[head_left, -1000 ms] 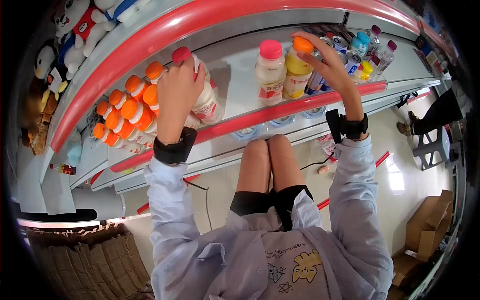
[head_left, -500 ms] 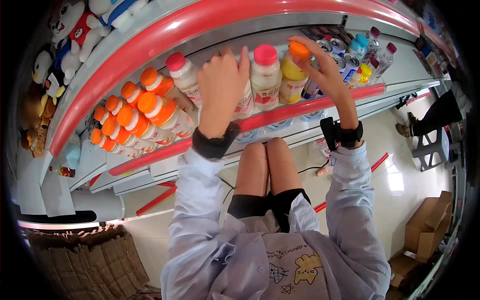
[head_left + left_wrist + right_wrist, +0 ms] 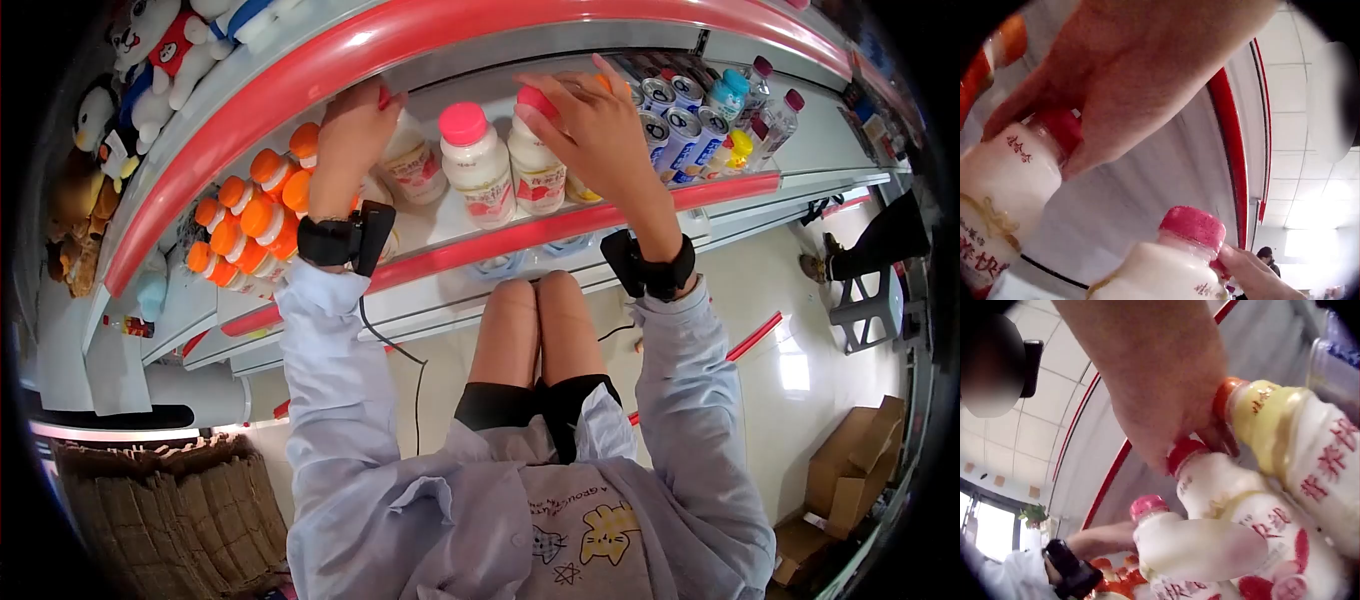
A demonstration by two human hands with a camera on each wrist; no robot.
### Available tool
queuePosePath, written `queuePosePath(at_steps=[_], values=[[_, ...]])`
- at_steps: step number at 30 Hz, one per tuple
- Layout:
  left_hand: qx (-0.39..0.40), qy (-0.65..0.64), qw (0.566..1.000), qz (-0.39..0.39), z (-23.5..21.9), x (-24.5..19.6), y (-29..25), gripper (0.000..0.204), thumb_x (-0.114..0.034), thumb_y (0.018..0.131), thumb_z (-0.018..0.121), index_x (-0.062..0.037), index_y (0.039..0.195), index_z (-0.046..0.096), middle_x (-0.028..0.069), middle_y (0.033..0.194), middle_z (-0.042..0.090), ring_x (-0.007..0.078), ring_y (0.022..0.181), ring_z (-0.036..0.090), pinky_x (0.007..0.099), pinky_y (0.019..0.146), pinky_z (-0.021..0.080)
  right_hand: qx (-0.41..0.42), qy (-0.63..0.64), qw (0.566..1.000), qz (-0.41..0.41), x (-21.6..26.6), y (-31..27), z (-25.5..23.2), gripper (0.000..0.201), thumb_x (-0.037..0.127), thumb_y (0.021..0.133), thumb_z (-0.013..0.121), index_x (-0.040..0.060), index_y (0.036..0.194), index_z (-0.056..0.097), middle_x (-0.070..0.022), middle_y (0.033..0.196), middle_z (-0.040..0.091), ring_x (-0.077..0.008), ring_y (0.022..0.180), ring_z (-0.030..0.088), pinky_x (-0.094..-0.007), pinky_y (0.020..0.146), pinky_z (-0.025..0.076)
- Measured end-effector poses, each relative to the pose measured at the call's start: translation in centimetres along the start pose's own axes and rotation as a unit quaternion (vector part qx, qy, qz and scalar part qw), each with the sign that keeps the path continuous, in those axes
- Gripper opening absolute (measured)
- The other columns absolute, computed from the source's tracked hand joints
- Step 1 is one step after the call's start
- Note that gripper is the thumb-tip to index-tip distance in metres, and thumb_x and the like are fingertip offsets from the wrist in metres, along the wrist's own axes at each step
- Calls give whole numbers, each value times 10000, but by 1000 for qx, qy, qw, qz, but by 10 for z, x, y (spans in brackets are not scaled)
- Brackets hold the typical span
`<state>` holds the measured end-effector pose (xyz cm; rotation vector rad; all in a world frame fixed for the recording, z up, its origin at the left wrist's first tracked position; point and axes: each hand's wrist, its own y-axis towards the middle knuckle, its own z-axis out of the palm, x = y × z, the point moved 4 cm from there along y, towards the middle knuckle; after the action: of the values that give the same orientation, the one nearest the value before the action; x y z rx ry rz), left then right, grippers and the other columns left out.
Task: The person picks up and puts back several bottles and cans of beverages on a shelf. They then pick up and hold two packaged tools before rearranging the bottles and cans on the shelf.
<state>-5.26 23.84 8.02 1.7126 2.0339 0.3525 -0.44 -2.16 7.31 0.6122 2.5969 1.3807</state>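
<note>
At the head view's left centre, my left hand (image 3: 355, 140) grips a white milk drink bottle (image 3: 412, 165) by its pink cap, fingers and thumb around the neck in the left wrist view. Beside that bottle, to the right, stands a second pink-capped bottle (image 3: 480, 180), untouched by my left hand. My right hand (image 3: 600, 145) pinches the pink cap of a third bottle (image 3: 1222, 481), with the thumb on one side and fingers on the other. Close against this one is a yellow bottle (image 3: 1272, 425) with an orange cap, partly covered by my hand in the head view.
Orange-capped bottles (image 3: 262, 220) stand in rows on the left. Several cans (image 3: 683, 135) and small bottles (image 3: 728, 92) fill the right end. A red front edge (image 3: 480, 246) borders the shelf. Plush toys (image 3: 150, 60) sit at the upper left.
My left hand carried a pink-capped bottle rightward beside the others, then went back left to another pink-capped bottle. My right hand shifted left from the orange cap to a pink one.
</note>
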Motion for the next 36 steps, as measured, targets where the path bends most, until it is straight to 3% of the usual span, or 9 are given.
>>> queuePosePath(at_steps=[4,8,14,17,20,25,28,31,36], values=[[17,-32,999,25,12,-17,21,415,-427,810,650,-26,914,621,176,836,633,331,790,627,385,724,488,-27,-6,1000,-15,-1,-2,4,341,369,896,576,111,1115,621,-89,732,668,-266,806,646,-419,996,376],[96,-75,993,6,12,-50,39,515,-526,750,688,-37,906,643,156,812,647,286,773,648,365,714,499,-8,0,1000,-1,-1,-2,4,348,366,894,581,101,1117,615,-96,777,675,-266,827,641,-404,962,393],[67,-43,995,61,17,-61,44,493,-454,726,728,-15,927,630,135,846,665,267,767,650,356,713,501,-28,0,1000,-5,0,-5,4,343,349,891,589,89,1114,611,-92,794,673,-265,824,624,-403,937,400],[109,-107,988,26,13,-55,41,595,-558,766,672,-33,1045,647,165,952,667,273,863,652,354,769,499,-16,-3,1000,1,1,-4,4,332,339,884,597,101,1115,616,-82,799,669,-262,847,615,-403,925,400],[73,-118,990,-2,-15,-33,4,504,-446,827,657,-22,1098,627,178,1049,650,310,947,630,360,829,486,-10,-2,1000,6,2,-4,4,330,326,876,606,118,1133,619,-73,815,667,-257,879,605,-397,901,399],[-58,118,988,77,-63,-1,-70,320,-222,841,660,-33,1094,607,163,1156,610,368,1002,594,401,876,465,-34,-4,999,5,0,-7,9,341,300,865,622,134,1163,619,-68,827,660,-255,889,598,-386,869,393],[-98,155,975,128,-67,-7,-84,295,-240,828,660,-9,993,579,153,1123,585,367,970,596,456,752,495,-11,-10,1000,20,4,-5,5,334,298,861,628,133,1151,627,-65,810,654,-252,871,595,-386,857,393],[-159,166,973,13,-63,4,-88,252,-242,842,633,-19,953,593,146,1024,613,357,876,619,452,688,502,1,7,1000,23,4,-4,3,327,298,862,628,129,1142,633,-66,809,654,-250,842,588,-384,841,390],[-136,71,988,1,-56,9,-82,216,-241,853,601,-28,813,604,132,841,620,366,740,628,434,631,505,-2,-10,1000,6,4,-3,4,331,300,866,625,127,1148,631,-61,794,647,-245,818,581,-376,837,384]])
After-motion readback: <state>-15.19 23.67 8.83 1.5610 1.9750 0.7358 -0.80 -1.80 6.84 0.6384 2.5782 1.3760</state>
